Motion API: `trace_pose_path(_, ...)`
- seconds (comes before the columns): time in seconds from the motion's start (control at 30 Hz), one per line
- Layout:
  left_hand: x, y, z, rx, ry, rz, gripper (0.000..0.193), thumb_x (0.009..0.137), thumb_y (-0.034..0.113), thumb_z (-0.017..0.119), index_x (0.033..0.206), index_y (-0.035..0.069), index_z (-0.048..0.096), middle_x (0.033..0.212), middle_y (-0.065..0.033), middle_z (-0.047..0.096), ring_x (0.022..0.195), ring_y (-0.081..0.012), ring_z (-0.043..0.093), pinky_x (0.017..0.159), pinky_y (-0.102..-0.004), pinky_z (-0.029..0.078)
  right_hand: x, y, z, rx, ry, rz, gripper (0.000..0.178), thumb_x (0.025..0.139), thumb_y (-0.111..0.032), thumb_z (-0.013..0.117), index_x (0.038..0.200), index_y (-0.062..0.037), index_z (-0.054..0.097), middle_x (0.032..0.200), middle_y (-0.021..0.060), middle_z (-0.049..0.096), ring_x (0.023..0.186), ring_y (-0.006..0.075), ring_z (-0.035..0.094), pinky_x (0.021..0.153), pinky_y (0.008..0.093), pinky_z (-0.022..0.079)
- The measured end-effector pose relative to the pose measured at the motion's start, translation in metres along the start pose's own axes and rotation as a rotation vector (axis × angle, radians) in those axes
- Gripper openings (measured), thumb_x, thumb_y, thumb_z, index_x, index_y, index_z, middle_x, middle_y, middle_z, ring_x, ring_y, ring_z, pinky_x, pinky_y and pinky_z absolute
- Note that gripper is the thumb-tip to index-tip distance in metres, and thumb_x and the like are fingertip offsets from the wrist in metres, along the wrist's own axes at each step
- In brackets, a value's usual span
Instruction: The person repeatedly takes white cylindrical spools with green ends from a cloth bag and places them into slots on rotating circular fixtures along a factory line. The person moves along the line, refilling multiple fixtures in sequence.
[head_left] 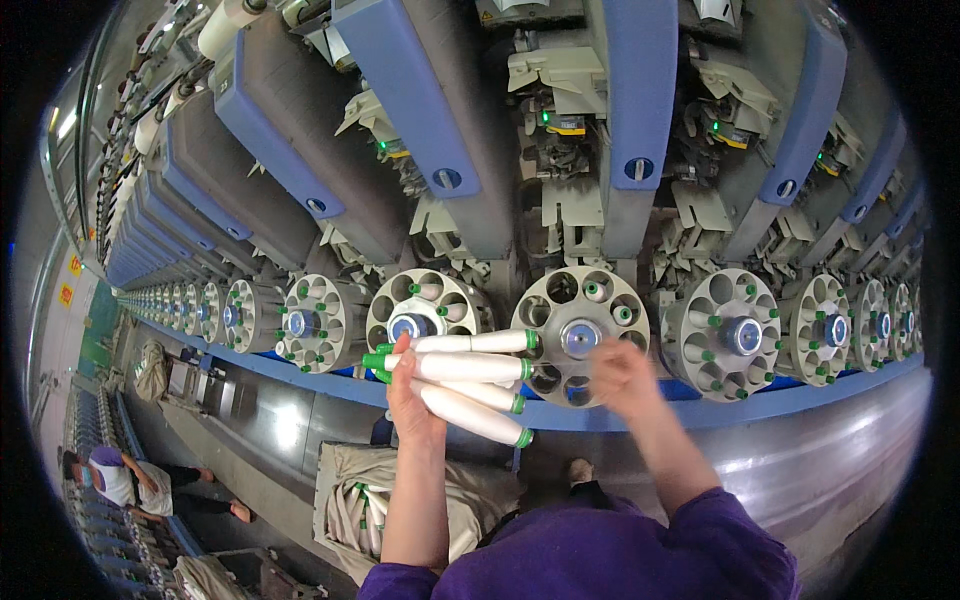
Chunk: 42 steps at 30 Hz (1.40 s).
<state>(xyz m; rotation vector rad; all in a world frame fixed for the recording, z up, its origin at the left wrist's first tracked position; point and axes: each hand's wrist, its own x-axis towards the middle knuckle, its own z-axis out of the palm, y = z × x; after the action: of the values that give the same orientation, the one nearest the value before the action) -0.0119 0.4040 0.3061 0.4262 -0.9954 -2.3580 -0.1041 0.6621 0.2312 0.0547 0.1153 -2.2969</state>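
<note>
My left hand (408, 400) is wrapped round several white yarn bobbins (470, 367) with green ends. They fan out to the right, across the front of the machine. My right hand (622, 377) is at the lower right of a round grey bobbin magazine (579, 304), its fingers curled and slightly blurred. Whatever those fingers may pinch is too small to see. Two pockets at the top right of this magazine hold bobbins (596, 291); other visible pockets look dark. The held bobbins partly cover the neighbouring magazine (378, 318) on the left.
More loaded magazines (715, 335) line a blue rail (790, 395) on both sides. Blue-grey winding units (420, 110) rise above them. Below my left forearm stands a cloth-lined cart (340, 470) with more bobbins. Another person (130, 480) is in the aisle at lower left.
</note>
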Motion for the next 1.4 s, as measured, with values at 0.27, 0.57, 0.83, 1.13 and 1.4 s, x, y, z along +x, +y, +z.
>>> trace_pose_path(0.27,0.007,0.015,-0.016,0.013,-0.04,-0.021,0.055,0.078,0.028,0.065,0.125,0.009,0.044,0.115,-0.0082,0.05,0.107,-0.0229,0.049,0.095,-0.04,0.041,0.01,0.021,0.032,-1.167,0.227,-0.091,0.015,0.091,-0.028,0.053,0.088,-0.0133,0.05,0.062,-0.007,0.041,0.048,0.0036,0.034,0.044,0.0194,0.031)
trace_pose_path(0.57,0.02,0.038,-0.046,0.046,0.001,0.027,0.052,0.079,0.026,0.063,0.125,0.008,0.045,0.113,-0.0098,0.05,0.106,-0.0237,0.049,0.095,-0.0394,0.04,0.021,0.089,-0.018,-0.311,0.189,0.029,0.019,0.092,-0.028,0.051,0.077,-0.0165,0.047,0.059,-0.0079,0.038,0.045,0.0057,0.034,0.043,0.0208,0.029)
trace_pose_path(0.83,0.015,0.052,-0.06,0.041,-0.031,0.045,0.055,0.079,0.026,0.063,0.127,0.007,0.042,0.116,-0.0098,0.05,0.107,-0.0238,0.049,0.096,-0.039,0.04,-0.064,-0.103,-0.023,0.012,0.495,-1.405,0.026,0.09,-0.019,0.048,0.067,-0.0131,0.039,0.054,-0.002,0.036,0.046,0.0101,0.036,0.049,0.0236,0.037)
trace_pose_path(1.13,0.009,0.046,-0.04,0.048,-0.012,0.126,0.057,0.077,0.024,0.065,0.125,0.0,0.044,0.117,-0.0144,0.05,0.107,-0.0247,0.051,0.094,-0.0382,0.041,0.028,0.113,0.013,-0.564,0.005,0.598,0.046,0.091,-0.049,0.045,0.118,-0.0113,0.044,0.059,-0.0055,0.033,0.042,0.0046,0.023,0.037,0.0217,0.021)
trace_pose_path(1.4,0.002,0.032,-0.03,0.157,0.002,0.259,0.051,0.079,0.02,0.064,0.122,-0.001,0.047,0.116,-0.014,0.051,0.106,-0.024,0.051,0.093,-0.0382,0.042,0.015,0.146,0.022,-0.468,0.295,0.22,0.019,0.087,-0.028,0.061,0.097,-0.0123,0.06,0.064,-0.0065,0.038,0.057,0.0049,0.034,0.052,0.0218,0.031)
